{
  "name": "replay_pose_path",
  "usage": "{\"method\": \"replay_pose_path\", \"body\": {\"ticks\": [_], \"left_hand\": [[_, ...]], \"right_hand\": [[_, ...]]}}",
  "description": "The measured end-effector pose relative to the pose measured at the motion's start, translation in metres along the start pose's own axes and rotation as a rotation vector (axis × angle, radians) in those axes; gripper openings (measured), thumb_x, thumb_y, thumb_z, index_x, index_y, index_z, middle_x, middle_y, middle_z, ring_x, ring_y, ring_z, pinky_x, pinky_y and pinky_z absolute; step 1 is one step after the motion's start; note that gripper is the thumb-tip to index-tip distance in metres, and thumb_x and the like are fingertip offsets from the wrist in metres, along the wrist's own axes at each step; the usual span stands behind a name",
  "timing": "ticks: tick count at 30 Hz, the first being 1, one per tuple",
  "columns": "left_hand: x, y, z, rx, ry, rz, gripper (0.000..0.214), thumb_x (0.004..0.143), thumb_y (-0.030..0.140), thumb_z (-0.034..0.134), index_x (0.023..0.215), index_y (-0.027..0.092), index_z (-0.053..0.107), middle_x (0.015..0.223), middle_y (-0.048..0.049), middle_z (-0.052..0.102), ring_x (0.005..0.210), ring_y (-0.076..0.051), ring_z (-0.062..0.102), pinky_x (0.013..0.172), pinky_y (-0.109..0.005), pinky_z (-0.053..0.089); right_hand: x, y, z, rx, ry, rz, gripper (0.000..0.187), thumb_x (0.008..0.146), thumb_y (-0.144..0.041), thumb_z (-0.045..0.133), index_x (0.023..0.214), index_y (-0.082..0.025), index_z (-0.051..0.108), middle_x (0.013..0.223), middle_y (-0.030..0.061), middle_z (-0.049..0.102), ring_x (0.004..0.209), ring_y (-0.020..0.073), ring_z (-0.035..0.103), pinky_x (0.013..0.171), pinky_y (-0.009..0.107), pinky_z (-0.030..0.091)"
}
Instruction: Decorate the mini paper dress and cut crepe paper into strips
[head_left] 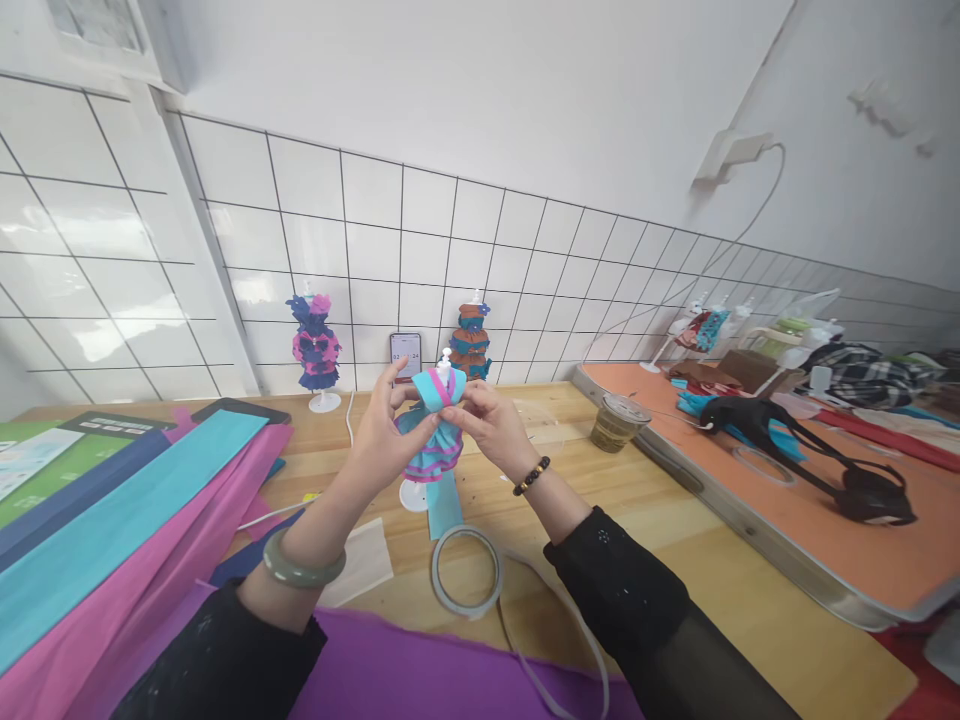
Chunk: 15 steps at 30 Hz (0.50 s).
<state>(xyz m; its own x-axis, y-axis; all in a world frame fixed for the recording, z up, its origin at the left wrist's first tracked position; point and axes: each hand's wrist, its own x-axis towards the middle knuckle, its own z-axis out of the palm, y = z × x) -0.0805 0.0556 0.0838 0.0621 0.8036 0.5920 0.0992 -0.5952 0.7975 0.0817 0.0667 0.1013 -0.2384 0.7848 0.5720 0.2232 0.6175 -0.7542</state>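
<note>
The left grip [381, 428] and right grip [495, 422] pinched the dress [433, 462] from both sides, likely to steady it. A stand [412, 495] bore it upright.

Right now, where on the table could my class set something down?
Most bare wood lies between the right sleeve and the orange mat. It continues, narrower, between the beaded bracelet and the cup. It is crowded at left, with coloured strips, and on the near side of the held dress, with the tape roll and purple sheet.
</note>
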Motion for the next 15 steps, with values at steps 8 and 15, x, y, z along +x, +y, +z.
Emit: {"method": "replay_pose_path", "body": {"ticks": [8,15], "left_hand": [[0.001,-0.001,-0.002,-0.024,-0.009,-0.021,0.078,0.073,0.024,0.063,0.137,0.024,0.020,0.101,-0.0062,0.061,0.102,-0.019,0.055,0.083,-0.036,0.047],[0.001,-0.003,-0.001,0.021,-0.012,-0.002,0.078,0.073,0.024,0.063,0.138,0.026,0.019,0.099,-0.0050,0.060,0.101,-0.019,0.055,0.085,-0.036,0.046]], "right_hand": [[0.004,0.000,0.002,0.029,-0.024,0.015,0.008,0.075,-0.026,0.065,0.080,-0.022,0.069,0.081,0.0009,0.048,0.072,0.0121,0.046,0.061,0.024,0.041],[-0.003,0.011,-0.005,-0.016,-0.033,0.091,0.027,0.072,-0.030,0.067,0.099,-0.024,0.067,0.087,0.0016,0.049,0.061,0.0093,0.041,0.056,0.025,0.040]]}}
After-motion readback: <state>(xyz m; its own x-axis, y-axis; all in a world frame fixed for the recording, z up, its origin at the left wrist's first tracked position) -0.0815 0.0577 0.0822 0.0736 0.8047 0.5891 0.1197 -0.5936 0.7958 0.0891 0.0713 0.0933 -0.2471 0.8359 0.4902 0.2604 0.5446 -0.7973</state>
